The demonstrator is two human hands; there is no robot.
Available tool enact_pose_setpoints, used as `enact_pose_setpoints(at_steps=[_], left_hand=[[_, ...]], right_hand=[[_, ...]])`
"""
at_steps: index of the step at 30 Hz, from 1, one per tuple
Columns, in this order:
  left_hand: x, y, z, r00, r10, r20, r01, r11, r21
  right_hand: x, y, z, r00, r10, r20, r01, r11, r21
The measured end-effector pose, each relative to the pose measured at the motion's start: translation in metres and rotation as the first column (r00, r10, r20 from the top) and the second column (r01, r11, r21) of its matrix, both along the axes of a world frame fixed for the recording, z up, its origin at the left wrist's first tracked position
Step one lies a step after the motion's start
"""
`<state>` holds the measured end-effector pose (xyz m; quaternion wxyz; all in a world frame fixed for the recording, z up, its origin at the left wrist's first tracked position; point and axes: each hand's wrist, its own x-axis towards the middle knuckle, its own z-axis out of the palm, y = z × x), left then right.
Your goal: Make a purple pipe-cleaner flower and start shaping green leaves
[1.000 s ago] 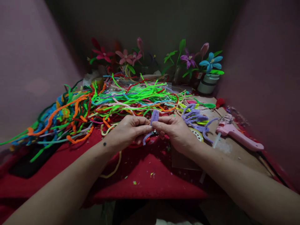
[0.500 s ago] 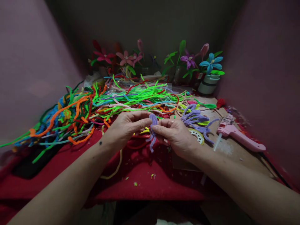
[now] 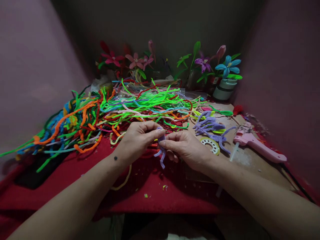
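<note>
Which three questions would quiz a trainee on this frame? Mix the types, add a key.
1. Multiple choice: what colour is the fuzzy piece pinched between the left hand and the right hand?
A) orange
B) purple
C) white

2. True or false: the pink glue gun is in the right hand's grip.

3. Fill in: the open flower just above the pale jar with the dark band is ____.

Key:
1. B.
2. False; the pink glue gun lies on the cardboard, apart from both hands.
3. Blue.
</note>
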<state>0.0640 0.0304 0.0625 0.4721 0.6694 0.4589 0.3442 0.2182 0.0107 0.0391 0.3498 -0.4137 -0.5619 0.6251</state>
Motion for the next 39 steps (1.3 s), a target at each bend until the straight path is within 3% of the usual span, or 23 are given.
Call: enact_pose_setpoints(at_steps=[4, 6, 11, 15, 23, 25, 28, 32, 35, 39], left_hand=[[0.001, -0.002, 0.003, 0.981, 0.074, -0.179, -0.031, 0.972, 0.231], [0.0, -0.001, 0.003, 0.987, 0.042, -0.155, -0.01, 0.98, 0.201], [-0.003, 0.004, 0.001, 0.996, -0.033, 0.085, 0.03, 0.999, 0.039], [-0.005, 0.005, 0.002, 0.999, -0.046, 0.005, 0.046, 0.997, 0.062], [-0.006, 0.004, 0.007, 0.973, -0.038, -0.23, 0.106, 0.95, 0.293], [-0.006, 0.005, 0.006, 0.979, -0.039, -0.2, 0.09, 0.962, 0.257], [-0.007, 0.008, 0.002, 0.996, -0.088, -0.024, 0.089, 0.995, 0.042], [-0.007, 0.009, -0.007, 0.972, -0.095, 0.214, 0.138, 0.971, -0.197], [-0.004, 0.007, -0.009, 0.978, -0.043, 0.205, 0.087, 0.974, -0.208], [0.001, 0.0, -0.004, 0.997, 0.043, 0.07, -0.038, 0.997, -0.069]], right_hand=[[0.0, 0.0, 0.0, 0.999, 0.0, 0.05, 0.0, 1.0, -0.005], [0.0, 0.0, 0.0, 1.0, 0.001, 0.027, -0.001, 1.0, -0.001], [0.002, 0.001, 0.0, 0.998, 0.038, -0.048, -0.037, 0.999, 0.023], [0.004, 0.001, -0.001, 0.997, 0.062, -0.043, -0.061, 0.997, 0.041], [0.006, 0.0, -0.003, 0.997, 0.08, 0.024, -0.08, 0.996, 0.036], [0.005, 0.001, -0.003, 0.997, 0.082, 0.013, -0.083, 0.996, 0.03], [0.005, 0.002, -0.002, 0.998, 0.055, -0.016, -0.055, 0.998, 0.022], [0.004, 0.004, -0.003, 0.998, 0.0, -0.062, 0.0, 1.0, 0.011], [0.005, 0.006, -0.005, 0.995, -0.016, -0.101, 0.015, 1.0, -0.007], [0.004, 0.006, -0.006, 0.989, -0.042, -0.142, 0.031, 0.996, -0.079]])
